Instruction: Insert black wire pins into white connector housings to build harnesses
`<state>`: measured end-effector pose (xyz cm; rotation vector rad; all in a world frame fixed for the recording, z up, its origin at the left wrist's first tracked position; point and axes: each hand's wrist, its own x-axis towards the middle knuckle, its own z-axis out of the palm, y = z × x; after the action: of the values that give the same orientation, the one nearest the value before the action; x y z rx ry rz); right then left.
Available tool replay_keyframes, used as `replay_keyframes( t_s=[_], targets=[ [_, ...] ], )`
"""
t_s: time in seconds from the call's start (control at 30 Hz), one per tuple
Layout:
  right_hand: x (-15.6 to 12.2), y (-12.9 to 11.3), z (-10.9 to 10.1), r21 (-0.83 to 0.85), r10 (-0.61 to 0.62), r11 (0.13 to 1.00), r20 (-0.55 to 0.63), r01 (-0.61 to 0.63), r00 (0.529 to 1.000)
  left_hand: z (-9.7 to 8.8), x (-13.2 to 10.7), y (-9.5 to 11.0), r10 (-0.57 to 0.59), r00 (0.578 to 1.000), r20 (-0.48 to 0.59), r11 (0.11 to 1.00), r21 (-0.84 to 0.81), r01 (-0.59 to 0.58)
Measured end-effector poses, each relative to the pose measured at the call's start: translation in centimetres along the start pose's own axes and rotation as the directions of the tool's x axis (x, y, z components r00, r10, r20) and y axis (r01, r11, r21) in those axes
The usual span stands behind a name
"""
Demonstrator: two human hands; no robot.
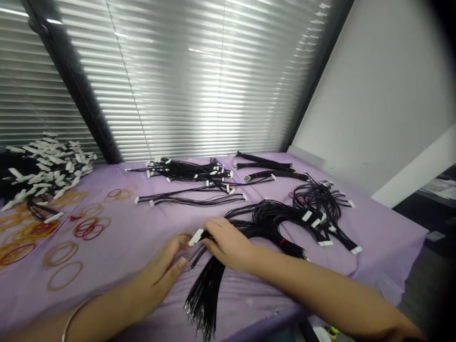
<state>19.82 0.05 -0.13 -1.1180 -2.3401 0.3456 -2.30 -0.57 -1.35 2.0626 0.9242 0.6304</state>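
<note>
Right hand (228,243) closed around a black wire bundle (208,287), thumb underneath, fingers over the top; a white connector (195,237) juts from the grip toward the left. Left hand (158,273) half open, thumb and fingers parted, fingertips right at the connector's end; whether they touch it, cannot tell. Bundle sits near the front edge of the purple table cover (245,301), loose ends fanning down toward the wearer, tips silvery. Thin bracelet (73,313) on the left wrist. Just beyond the right hand, a thick black cable bundle (270,230) curves rightward, bound by a red band (282,241). Farther right, a tangle of black cables (318,199), several ending in white connectors. Toward the back, a heap of harnesses (188,169) with white ends; in front of it, thinner ones laid out lengthwise; to its right, three compact wire rolls (263,166). Far left, a large pile of white-tipped cables (50,164). Nearer, yellow rubber bands (60,253) scattered with red rubber bands (88,229) among them. Slatted blinds (178,71) behind, pale wall (374,90) at right.
</note>
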Motion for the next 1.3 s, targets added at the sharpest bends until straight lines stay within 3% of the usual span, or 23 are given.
replay_keyframes(
  t_s=[0.07, 0.1, 0.13, 0.2, 0.23, 0.3, 0.67, 0.93, 1.3],
  targets=[
    [-0.2, -0.4, -0.5, 0.003, 0.039, 0.999, -0.025, -0.039, 0.999, 0.0, -0.3, 0.5, 0.085, 0.994, 0.063, 0.985, 0.144, -0.093],
    [-0.2, -0.6, -0.8, 0.01, 0.046, 0.999, -0.029, -0.046, 0.999, -0.1, -0.3, 0.8, 0.144, 0.976, 0.165, 0.959, 0.219, -0.179],
    [-0.2, -0.7, -1.0, 0.015, 0.048, 0.999, -0.028, -0.048, 0.998, -0.2, -0.2, 1.2, 0.2, 0.931, 0.305, 0.916, 0.278, -0.288],
    [-0.1, -0.7, -1.3, 0.005, 0.036, 0.999, -0.002, -0.036, 0.999, -0.5, 0.1, 2.0, 0.23, 0.793, 0.564, 0.814, 0.336, -0.474],
    [0.0, -0.6, -1.3, -0.009, 0.022, 1.0, 0.021, -0.022, 1.0, -0.7, 0.3, 2.4, 0.212, 0.755, 0.621, 0.773, 0.366, -0.518],
    [0.1, -0.4, -1.3, -0.038, -0.016, 0.999, 0.076, 0.019, 0.997, -0.9, 0.5, 3.0, 0.177, 0.725, 0.666, 0.723, 0.411, -0.554],
    [0.0, -0.1, 0.9, -0.117, -0.03, 0.992, 0.19, 0.053, 0.981, -1.1, 0.9, 4.2, 0.14, 0.723, 0.676, 0.726, 0.427, -0.54],
    [0.2, -0.1, 0.5, -0.087, -0.067, 0.992, 0.215, 0.087, 0.974, -1.1, 0.9, 3.8, 0.166, 0.739, 0.653, 0.746, 0.407, -0.527],
    [0.3, 0.2, -0.2, -0.17, -0.113, 0.971, 0.289, 0.167, 0.951, -0.9, 0.9, 3.4, 0.224, 0.714, 0.664, 0.732, 0.369, -0.572]
  ],
)
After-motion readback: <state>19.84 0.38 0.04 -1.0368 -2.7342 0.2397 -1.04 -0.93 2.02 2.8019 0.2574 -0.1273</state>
